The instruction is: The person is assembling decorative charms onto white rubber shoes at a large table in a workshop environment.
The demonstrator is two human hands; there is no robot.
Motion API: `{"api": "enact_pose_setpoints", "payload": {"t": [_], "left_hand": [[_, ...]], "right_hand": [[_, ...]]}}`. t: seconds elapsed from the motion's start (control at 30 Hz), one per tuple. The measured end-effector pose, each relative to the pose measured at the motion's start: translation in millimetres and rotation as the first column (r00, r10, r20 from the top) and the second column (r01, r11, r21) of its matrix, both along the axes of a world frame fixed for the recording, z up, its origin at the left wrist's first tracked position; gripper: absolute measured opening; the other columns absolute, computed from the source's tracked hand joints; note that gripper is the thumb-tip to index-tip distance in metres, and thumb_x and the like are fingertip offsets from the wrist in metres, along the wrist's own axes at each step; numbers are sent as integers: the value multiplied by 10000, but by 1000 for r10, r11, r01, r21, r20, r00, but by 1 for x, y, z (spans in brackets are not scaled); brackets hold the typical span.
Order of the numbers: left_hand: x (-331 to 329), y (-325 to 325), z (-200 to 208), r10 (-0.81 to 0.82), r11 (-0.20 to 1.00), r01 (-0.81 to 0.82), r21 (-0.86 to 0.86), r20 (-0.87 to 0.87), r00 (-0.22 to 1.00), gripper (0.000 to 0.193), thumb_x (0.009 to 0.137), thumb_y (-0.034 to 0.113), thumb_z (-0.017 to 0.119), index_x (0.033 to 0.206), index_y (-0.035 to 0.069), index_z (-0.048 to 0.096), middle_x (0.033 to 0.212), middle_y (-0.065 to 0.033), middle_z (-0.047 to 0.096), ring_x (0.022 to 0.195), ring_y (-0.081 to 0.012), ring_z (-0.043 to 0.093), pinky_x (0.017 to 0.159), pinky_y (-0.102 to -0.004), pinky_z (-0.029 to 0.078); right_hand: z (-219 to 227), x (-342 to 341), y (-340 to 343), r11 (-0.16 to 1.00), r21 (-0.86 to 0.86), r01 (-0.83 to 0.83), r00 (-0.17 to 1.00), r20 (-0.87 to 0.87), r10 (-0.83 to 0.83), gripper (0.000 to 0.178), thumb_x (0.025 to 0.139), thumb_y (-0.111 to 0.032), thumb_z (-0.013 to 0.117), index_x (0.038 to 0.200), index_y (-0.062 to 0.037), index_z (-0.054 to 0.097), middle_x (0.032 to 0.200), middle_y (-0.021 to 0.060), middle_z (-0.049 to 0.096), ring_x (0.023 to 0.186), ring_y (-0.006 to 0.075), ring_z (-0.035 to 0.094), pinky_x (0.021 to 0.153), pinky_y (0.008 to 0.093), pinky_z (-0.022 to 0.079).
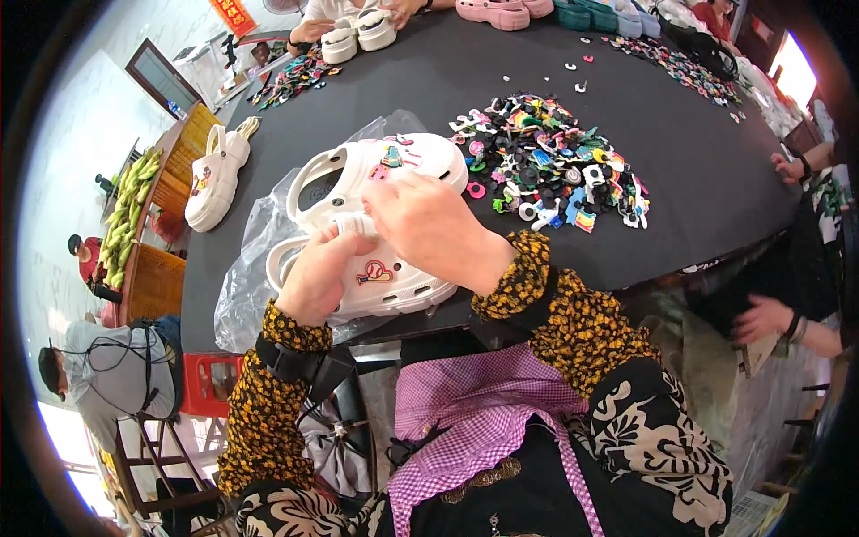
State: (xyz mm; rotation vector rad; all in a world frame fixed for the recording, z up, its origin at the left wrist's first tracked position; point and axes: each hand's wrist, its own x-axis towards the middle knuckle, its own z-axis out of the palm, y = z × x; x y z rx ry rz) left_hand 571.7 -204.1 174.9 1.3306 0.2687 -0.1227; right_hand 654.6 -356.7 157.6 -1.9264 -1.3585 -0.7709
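Two white clogs lie side by side at the table's near edge, toes to the right. On the far clog sit several charms, among them a teal one and a pink one. The near clog carries a baseball-and-bat charm. My left hand grips the near clog at its upper opening, thumb on the rim. Above that clog, my right hand is closed, fingertips bent down beside my left thumb. Whatever those fingers hold is hidden.
Clear plastic wrap lies under the clogs. A heap of loose charms is beyond them at right. Another white clog stands at left. Across the black table, a person handles white clogs; another person's hand is at right.
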Motion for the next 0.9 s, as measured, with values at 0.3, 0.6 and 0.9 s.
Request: {"api": "enact_pose_setpoints", "payload": {"t": [0.3,0.6,0.9], "left_hand": [[0,-1,0,6,1000,-6,2,-21,1000,246,789,10,509,1022,-10,585,919,-100,640,790,-197,651,687,-304,542],[-1,-1,0,-13,999,12,-34,-15,1000,223,802,25,522,1013,10,593,925,-90,638,786,-185,648,696,-315,540],[3,1,-4,16,999,-17,-30,-27,1000,210,785,10,524,975,3,612,895,-78,647,752,-170,650,684,-291,536]], "right_hand": [[-1,3,1,997,-35,-72,997,-38,70,119,822,-126,573,859,-34,509,675,109,541,696,244,577,602,351,468],[-10,3,3,1000,25,-17,998,62,15,196,789,-156,548,897,-15,464,712,116,579,736,281,621,624,354,500],[-11,4,0,979,164,-122,991,72,112,135,804,-81,607,884,-8,528,722,90,522,674,243,577,580,351,484]]}}
